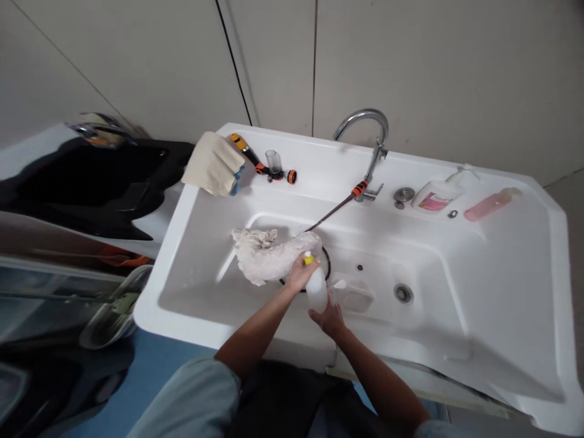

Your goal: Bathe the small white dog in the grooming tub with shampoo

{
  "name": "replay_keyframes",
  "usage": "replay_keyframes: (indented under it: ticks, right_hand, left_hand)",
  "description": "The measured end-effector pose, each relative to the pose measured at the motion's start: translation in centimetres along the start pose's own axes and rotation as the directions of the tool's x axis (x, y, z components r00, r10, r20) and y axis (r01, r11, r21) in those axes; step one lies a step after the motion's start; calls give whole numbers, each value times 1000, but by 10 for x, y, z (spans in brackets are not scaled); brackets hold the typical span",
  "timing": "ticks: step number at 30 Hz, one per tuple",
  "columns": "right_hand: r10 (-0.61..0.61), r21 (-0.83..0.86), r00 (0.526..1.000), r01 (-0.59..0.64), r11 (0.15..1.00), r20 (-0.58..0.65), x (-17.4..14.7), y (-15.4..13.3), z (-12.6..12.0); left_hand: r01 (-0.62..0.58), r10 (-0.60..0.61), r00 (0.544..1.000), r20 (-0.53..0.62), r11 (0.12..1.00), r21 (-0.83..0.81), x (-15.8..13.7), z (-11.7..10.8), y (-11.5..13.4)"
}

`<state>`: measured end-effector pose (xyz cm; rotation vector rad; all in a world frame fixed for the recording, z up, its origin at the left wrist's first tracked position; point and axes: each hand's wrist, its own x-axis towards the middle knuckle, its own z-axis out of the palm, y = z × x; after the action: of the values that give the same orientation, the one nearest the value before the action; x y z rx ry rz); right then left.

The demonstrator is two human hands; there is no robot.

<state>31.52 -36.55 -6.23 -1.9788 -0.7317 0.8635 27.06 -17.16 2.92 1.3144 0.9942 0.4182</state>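
Over sink [191, 201], hands clasping bottle [316, 291], rag [269, 255]

Item one: small white plastic bottle [316, 291] with a yellow cap [309, 259], standing roughly upright with the cap tipped slightly away, held over the front of the white sink basin [196, 243]; the left hand [301, 274] closes around its upper part near the cap, the right hand [326, 317] cups it from below. Item two: crumpled off-white cloth [267, 255], damp-looking and bunched, lying on the sink basin floor left of centre, its right end touching the left hand and reaching just beside the bottle's cap.
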Motion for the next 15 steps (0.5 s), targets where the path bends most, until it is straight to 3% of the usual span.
replay_keyframes:
  ticks: [2,4,6,9,12,13,14,15]
  right_hand:
    - [-4,54,987,-4,999,162,-1,-4,-12]
    - [-10,197,927,-69,978,375,3,-8,-27]
    - [-45,355,863,-159,921,504,10,-9,-39]
    - [-69,445,785,-274,853,616,25,-6,-48]
    - [-52,359,596,-410,839,801,40,1,-45]
    - [-38,337,560,-442,832,827,44,3,-41]
    - [-16,327,561,-459,826,828,48,6,-37]
    - [14,325,596,-457,828,803,52,9,-31]
  left_hand:
    - [80,-77,994,81,996,-36,-6,1,8]
    - [140,-114,948,298,988,-67,-12,3,10]
    - [133,-72,896,439,985,-110,-16,5,6]
    - [59,16,893,450,987,-152,-19,7,-5]
    - [106,-24,830,558,988,-116,-12,6,-22]
    - [138,-64,831,553,986,-93,-7,5,-29]
    - [161,-108,859,500,985,-63,-1,3,-38]
    - [169,-146,906,398,985,-23,6,2,-47]
